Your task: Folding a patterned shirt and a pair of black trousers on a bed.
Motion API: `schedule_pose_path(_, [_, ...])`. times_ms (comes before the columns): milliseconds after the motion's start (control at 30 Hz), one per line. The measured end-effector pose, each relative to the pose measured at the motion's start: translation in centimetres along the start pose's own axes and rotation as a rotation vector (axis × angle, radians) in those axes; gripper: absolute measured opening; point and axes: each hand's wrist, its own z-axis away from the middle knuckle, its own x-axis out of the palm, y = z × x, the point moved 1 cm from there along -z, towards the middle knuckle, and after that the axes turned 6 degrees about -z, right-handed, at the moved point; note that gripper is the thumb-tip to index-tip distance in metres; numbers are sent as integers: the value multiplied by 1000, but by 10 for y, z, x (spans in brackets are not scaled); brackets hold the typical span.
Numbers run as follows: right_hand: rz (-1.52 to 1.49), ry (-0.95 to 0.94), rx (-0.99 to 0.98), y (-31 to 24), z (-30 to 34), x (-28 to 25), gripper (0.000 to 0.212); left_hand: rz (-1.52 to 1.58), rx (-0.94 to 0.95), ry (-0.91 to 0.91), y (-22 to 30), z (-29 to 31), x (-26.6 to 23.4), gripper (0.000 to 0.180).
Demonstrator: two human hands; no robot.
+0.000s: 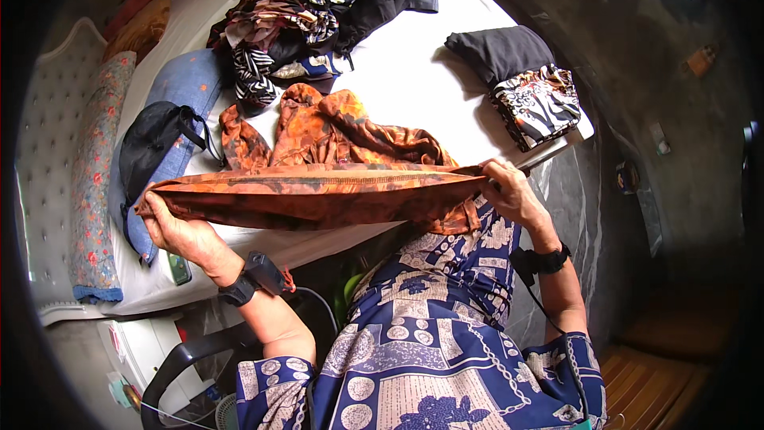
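Note:
An orange and brown patterned garment [318,131] is stretched out in front of me, its hemmed edge pulled straight between my hands. My left hand [177,227] pinches the left end of that edge. On the other side, my right hand [513,193] grips the right end, fingers closed on the cloth. Beyond the hem, the rest of the garment lies crumpled on the white bed sheet [406,72]. Part of the near edge hangs down over the bed's side, close to my lap.
A heap of mixed dark and patterned clothes [294,24] lies at the far side. Folded clothes, black [501,52] and black-and-white patterned [541,103], sit at the right corner. A black bag [159,143] rests on a blue pillow [179,84] near a floral bolster [103,175]. A chair arm [171,366] stands lower left.

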Motion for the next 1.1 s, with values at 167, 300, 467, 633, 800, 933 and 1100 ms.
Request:
schedule_pose_path(167, [-741,234,-28,-23,3,-10,13,105,-43,-12,-11,-5,1,25])
schedule_pose_path(300, [-643,553,-234,-50,17,-36,7,122,27,-102,-6,-14,-24,21])
schedule_pose_path(467, [-842,552,-282,-80,-5,-51,9,-222,101,-278,-47,-47,-37,20])
schedule_pose_path(633, [-83,351,20,-24,-42,-11,17,46,-280,-532,-105,-22,-2,13])
schedule_pose_path(800, [131,322,15,10,-28,19,16,-93,-189,-589,-127,-14,-18,12])
schedule_pose_path(933, [197,311,39,10,-25,19,15,-96,-189,-601,-124,-13,-21,13])
schedule_pose_path(1100, [61,288,3,14,-23,16,13,-58,-184,-619,-120,-13,-23,13])
